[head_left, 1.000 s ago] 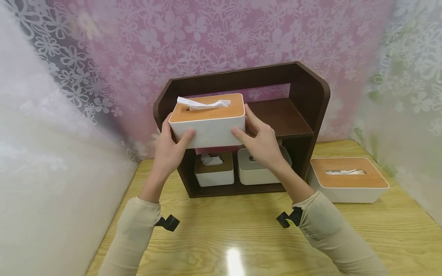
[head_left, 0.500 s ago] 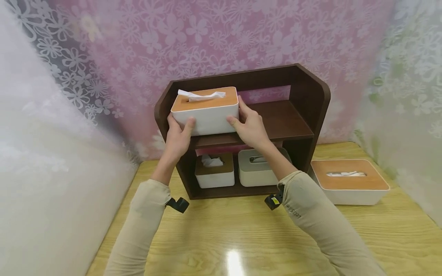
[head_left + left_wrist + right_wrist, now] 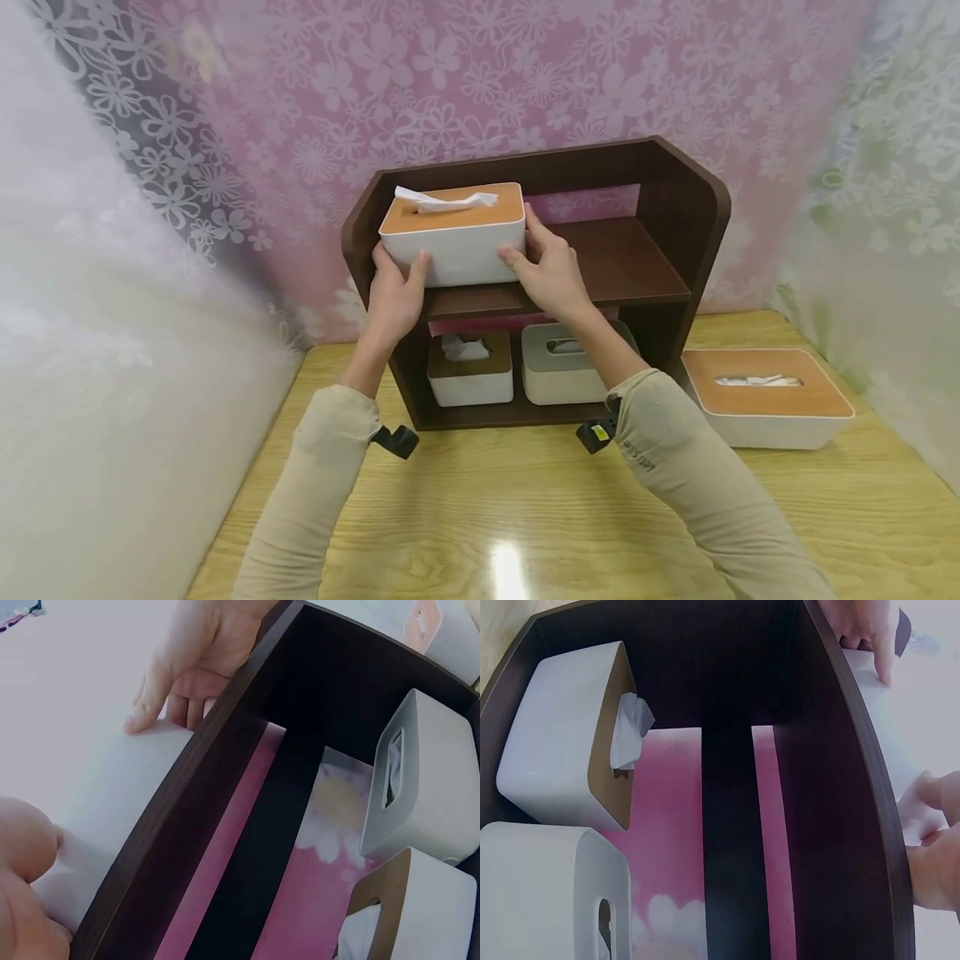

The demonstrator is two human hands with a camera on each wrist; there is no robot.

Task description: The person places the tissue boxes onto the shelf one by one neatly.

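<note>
A white tissue box [image 3: 465, 257] with a wood-coloured lid and a tissue poking out sits at the left end of the upper shelf [image 3: 615, 258] of a dark brown rack. My left hand [image 3: 396, 292] grips its left end, thumb on the front face. At the other end my right hand [image 3: 551, 271] holds it the same way, fingers along the side. In the left wrist view the white front of the box [image 3: 127, 772] shows just above the shelf edge, with both hands on it.
Below, on the lower shelf, stand a small white tissue box [image 3: 471, 387] with a brown lid and a cream one [image 3: 558, 385] with a grey lid. Another wood-lidded tissue box [image 3: 780, 429] stands on the table [image 3: 450, 517], right of the rack. A patterned curtain [image 3: 480, 75] hangs behind.
Both hands have carried the tissue box forward, away from me, onto the left of the upper shelf. Between the last two frames it has barely moved, and the grip stays the same.
</note>
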